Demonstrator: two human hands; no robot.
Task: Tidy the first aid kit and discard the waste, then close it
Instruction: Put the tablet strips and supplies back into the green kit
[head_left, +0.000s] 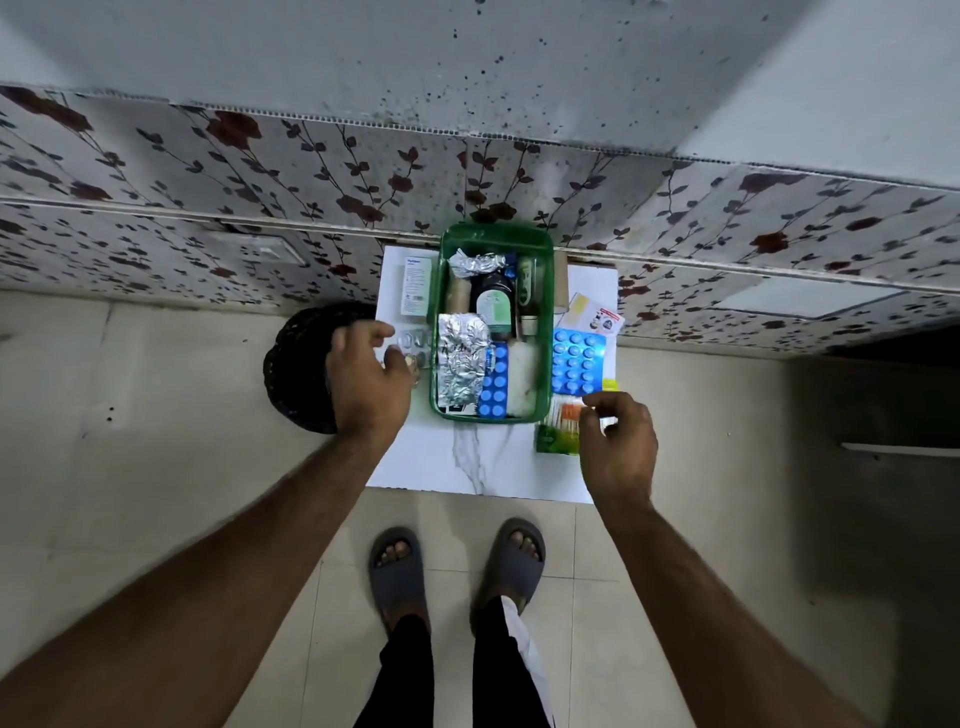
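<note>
A green first aid box stands open on a small white table. Inside lie a silver foil strip, a blue pill strip, a white cotton wad and a dark bottle. My left hand hovers left of the box over a clear blister strip, fingers curled; whether it grips the strip is unclear. My right hand is at the right front corner, fingertips on a green-and-orange pack.
A black woven basket stands on the floor left of the table. A white carton lies left of the box; a blue blister sheet and a leaflet lie right of it. A floral wall is behind. My sandalled feet are below.
</note>
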